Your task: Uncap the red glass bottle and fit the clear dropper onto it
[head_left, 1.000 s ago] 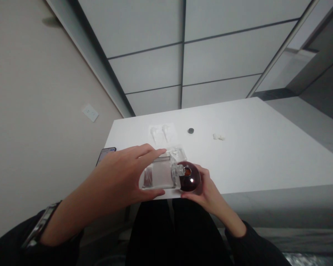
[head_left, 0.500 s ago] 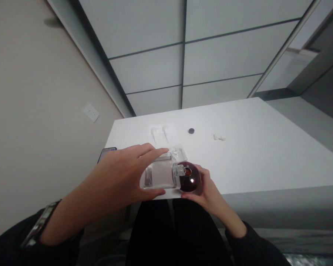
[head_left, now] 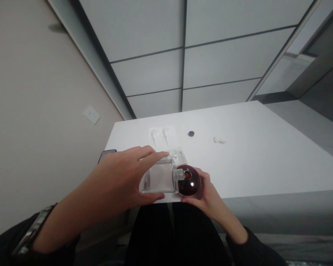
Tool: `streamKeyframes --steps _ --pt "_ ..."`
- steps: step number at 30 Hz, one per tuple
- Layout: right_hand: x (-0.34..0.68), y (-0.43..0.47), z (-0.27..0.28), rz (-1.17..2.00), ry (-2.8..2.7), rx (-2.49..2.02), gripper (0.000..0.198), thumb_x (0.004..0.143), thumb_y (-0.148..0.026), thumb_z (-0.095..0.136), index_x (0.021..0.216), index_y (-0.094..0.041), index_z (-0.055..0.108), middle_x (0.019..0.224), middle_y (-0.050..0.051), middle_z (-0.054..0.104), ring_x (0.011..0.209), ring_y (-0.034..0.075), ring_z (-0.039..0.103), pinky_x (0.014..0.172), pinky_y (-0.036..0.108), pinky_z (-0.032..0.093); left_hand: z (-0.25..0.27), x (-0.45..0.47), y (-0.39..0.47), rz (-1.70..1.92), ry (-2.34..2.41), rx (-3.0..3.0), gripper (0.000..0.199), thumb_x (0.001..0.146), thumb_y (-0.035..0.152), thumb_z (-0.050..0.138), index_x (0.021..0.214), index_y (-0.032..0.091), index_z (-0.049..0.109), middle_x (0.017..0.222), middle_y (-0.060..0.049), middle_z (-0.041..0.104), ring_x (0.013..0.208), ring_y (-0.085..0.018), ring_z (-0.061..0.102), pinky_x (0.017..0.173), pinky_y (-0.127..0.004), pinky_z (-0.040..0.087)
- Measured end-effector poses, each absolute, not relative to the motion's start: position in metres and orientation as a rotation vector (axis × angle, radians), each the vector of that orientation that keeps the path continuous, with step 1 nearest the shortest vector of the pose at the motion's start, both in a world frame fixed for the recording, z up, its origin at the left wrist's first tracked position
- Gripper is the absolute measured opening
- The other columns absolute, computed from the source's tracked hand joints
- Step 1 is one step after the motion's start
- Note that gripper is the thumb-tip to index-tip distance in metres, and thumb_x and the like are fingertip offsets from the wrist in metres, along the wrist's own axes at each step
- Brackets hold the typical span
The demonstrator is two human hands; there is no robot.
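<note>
My left hand [head_left: 127, 173] grips a clear square glass bottle [head_left: 161, 177], tipped on its side with its threaded neck pointing right. That neck is at the round opening of a dark reddish-brown rounded bottle [head_left: 192, 186]; whether the two touch I cannot tell. My right hand [head_left: 211, 195] is wrapped around the brown bottle from the right, near the table's front edge. Just behind the glass bottle lies a clear plastic tray [head_left: 179, 157]. Liquid passing between the bottles cannot be made out.
Two whitish pump heads [head_left: 165, 136] lie on a white sheet on the white table [head_left: 255, 159]. A small dark cap [head_left: 191, 133] and a crumpled white scrap [head_left: 219, 140] lie to their right. A phone [head_left: 107, 155] is at the left edge, partly behind my left hand.
The whole view has shifted slightly, so the table sits a little lower. The glass bottle stays tipped at the brown bottle's opening, and both hands keep their hold.
</note>
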State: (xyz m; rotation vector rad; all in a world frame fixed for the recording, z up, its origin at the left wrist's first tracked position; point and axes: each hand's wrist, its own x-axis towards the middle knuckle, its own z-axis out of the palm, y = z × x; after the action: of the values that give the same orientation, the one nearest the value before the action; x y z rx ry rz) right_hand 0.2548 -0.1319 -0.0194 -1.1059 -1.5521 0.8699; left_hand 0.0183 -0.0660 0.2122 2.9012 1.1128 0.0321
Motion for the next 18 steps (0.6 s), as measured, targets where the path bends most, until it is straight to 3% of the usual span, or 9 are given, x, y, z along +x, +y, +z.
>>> streamKeyframes --steps 18 --pt "0.2569 -0.1317 -0.0233 0.849 -1.566 -1.114 0.087 0.079 -0.057 0.091 0.149 -0.028 0.046 0.148 0.017 0.062 0.139 0.038 0.062 0.117 0.059 0.051 0.2142 0.0197 -0.0646 -0.018 1.107 2.911 0.064 0.086 0.052 0.081 0.140 0.022 0.068 0.120 -0.011 0.078 0.099 -0.031 0.076 0.079 -0.038 0.061"
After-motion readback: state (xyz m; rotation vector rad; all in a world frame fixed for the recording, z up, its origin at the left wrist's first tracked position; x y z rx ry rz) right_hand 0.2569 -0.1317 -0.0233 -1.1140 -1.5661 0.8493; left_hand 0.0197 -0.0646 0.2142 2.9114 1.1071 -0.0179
